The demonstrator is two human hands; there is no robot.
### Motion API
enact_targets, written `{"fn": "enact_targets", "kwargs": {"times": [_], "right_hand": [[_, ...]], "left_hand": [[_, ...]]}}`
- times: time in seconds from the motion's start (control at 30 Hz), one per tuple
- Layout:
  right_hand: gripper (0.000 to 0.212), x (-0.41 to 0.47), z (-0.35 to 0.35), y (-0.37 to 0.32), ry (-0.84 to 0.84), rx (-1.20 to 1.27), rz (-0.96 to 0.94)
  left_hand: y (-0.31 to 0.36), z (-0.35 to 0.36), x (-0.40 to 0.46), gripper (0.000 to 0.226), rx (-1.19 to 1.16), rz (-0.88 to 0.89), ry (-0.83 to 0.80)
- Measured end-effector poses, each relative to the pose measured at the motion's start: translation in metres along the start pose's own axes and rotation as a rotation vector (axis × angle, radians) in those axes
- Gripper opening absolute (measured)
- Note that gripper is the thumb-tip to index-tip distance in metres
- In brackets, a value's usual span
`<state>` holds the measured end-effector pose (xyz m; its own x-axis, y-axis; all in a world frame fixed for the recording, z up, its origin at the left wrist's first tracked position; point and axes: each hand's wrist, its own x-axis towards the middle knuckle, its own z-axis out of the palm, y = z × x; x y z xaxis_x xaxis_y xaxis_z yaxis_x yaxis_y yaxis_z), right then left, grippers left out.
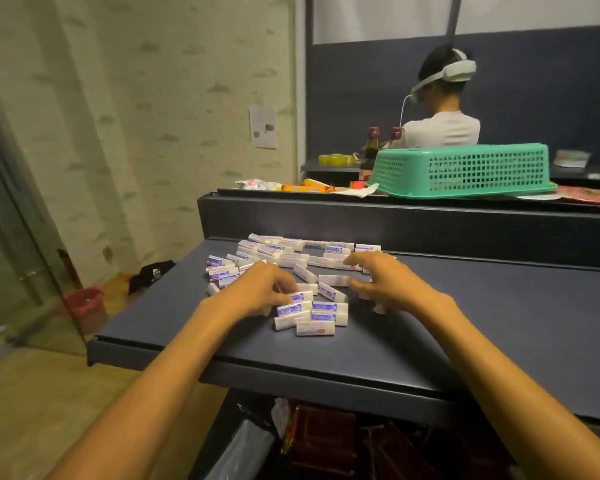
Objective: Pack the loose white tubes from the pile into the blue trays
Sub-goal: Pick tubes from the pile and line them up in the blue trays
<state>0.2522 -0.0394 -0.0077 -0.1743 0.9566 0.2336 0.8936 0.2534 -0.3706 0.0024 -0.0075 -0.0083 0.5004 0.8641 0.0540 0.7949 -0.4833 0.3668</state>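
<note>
Both hands are down in the tubes here. The left hand [260, 289] sits palm-down on the near part of the pile, fingers curled over a blue-labelled tube, though I honestly can't tell if it's actually gripping it or just resting on top. The right hand [383, 282] is spread wider, fingers loosely bent and reaching left toward a tube lying between the two hands; a bit of white pokes out under its palm, but whether it's holding that, no idea.

The white tubes [312, 308] are scattered loose across the dark blue table [430, 341]: a tight little cluster right by the left hand's fingers, and a longer messy band further back along the raised ledge.

Up on that ledge there's a green basket [465, 169] flipped upside down, plus some orange wrappers [307, 186] just left of it. Behind all that, another person [444, 128] in a white headset sits facing away. A red bucket [85, 304] stands on the floor to the left.
</note>
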Motion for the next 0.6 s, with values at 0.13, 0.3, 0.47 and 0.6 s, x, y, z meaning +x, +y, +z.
{"fn": "enact_targets", "kwargs": {"times": [0.13,0.3,0.47,0.6], "right_hand": [[0.042,-0.005,0.005,-0.012,0.030,-0.012,0.071],[0.033,-0.017,0.015,-0.032,0.096,-0.030,0.058],[0.017,-0.028,0.023,-0.048,0.003,-0.020,0.051],[0.017,-0.022,0.022,-0.055,-0.053,-0.049,0.106]], "left_hand": [[-0.009,-0.001,0.003,0.029,0.019,0.089,-0.010],[-0.021,0.001,0.001,0.032,-0.002,0.212,0.076],[-0.026,-0.002,-0.004,0.026,-0.101,0.299,0.176],[-0.028,-0.007,-0.009,0.019,-0.194,0.323,0.245]]}}
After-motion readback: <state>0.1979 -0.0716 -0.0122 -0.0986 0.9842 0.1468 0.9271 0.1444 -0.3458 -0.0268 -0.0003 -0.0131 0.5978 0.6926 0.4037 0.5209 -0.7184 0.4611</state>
